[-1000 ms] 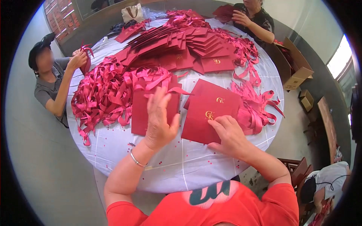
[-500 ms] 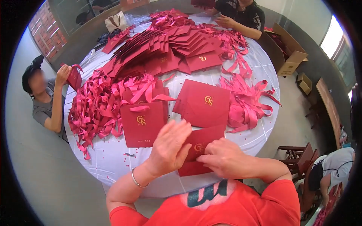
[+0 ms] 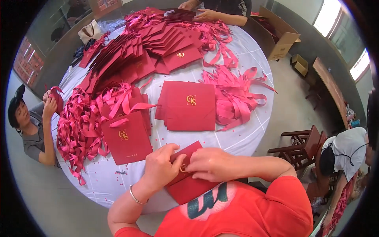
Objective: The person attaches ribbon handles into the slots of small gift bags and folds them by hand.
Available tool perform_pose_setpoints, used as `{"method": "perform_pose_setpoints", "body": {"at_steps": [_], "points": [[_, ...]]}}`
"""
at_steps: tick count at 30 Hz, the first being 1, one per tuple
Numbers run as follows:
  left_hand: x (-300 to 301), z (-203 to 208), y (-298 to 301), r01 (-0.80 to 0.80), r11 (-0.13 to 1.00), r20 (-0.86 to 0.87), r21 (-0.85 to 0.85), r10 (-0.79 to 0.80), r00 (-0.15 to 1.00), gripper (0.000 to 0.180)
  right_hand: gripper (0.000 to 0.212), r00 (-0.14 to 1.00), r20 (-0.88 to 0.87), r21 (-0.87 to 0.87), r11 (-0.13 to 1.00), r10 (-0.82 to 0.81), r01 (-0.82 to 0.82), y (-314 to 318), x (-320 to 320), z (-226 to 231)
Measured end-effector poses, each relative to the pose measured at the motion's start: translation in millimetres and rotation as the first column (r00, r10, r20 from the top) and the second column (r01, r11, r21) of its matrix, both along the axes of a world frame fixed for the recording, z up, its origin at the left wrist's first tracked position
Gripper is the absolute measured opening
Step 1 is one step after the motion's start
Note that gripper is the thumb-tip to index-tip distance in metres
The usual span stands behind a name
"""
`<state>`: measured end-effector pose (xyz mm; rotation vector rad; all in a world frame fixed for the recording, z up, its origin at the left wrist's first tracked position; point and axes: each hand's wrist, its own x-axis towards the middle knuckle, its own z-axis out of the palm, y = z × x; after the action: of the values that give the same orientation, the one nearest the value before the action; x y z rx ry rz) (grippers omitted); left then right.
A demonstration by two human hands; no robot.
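Note:
A dark red paper gift bag [image 3: 188, 191] with a gold emblem lies flat and tilted at the table's near edge, its lower part folded up as a flap. My left hand [image 3: 160, 168] is curled at its upper left edge, thumb and fingers bent toward each other. From the right, my right hand [image 3: 213, 164] grips the bag near the emblem with bent fingers; its fingertips are partly hidden. Just beyond lies a stack of flat red bags [image 3: 191, 108]. Left of it, a red bag with a pink ribbon handle [image 3: 128, 140] rests on other bags.
Heaps of pink ribbon [image 3: 83, 128] and fanned-out red bags [image 3: 130, 53] cover much of the round white-clothed table [image 3: 241, 136]. A seated person [image 3: 31, 126] holds a small red bag at left; another person's hands [image 3: 207, 15] touch dark bags across. Wooden stools [image 3: 302, 146] stand at right.
My left hand has gone from flat and raised to curled at the bag's edge. The bag has turned and come nearer me. The view has shifted; the person across now has both hands at dark bags.

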<state>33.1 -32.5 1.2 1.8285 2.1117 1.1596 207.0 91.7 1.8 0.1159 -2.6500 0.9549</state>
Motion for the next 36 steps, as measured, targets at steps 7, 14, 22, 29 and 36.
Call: {"method": "perform_pose_setpoints", "body": {"at_steps": [7, 14, 22, 29, 36], "points": [[-1, -1, -3, 0.055, 0.966, 0.11, -0.252, -0.028, 0.994, 0.02, 0.021, 0.863, -0.236, 0.195, 0.848, -0.447, 0.493, 76, 35, 3], [-3, 11, -1, 0.119, 0.889, 0.356, -0.441, 0.051, 0.933, 0.021, 0.02, 0.852, -0.094, 0.359, 0.78, -0.516, 0.512, 78, 52, -1], [-5, -7, -2, 0.164, 0.925, 0.41, -0.343, -0.009, 0.912, 0.016, 0.021, 0.817, -0.388, 0.043, 0.877, -0.427, 0.479, 59, 45, 28], [-6, -5, -1, 0.161, 0.917, 0.366, -0.365, -0.018, 0.931, 0.018, 0.011, 0.614, -0.265, -0.218, 0.666, -0.744, 0.713, 91, 37, 35], [-5, -2, -6, 0.141, 0.906, 0.394, -0.4, 0.031, 0.919, 0.022, 0.012, 0.405, -0.682, -0.41, 0.777, -0.609, 0.478, 146, 29, 115]]}}
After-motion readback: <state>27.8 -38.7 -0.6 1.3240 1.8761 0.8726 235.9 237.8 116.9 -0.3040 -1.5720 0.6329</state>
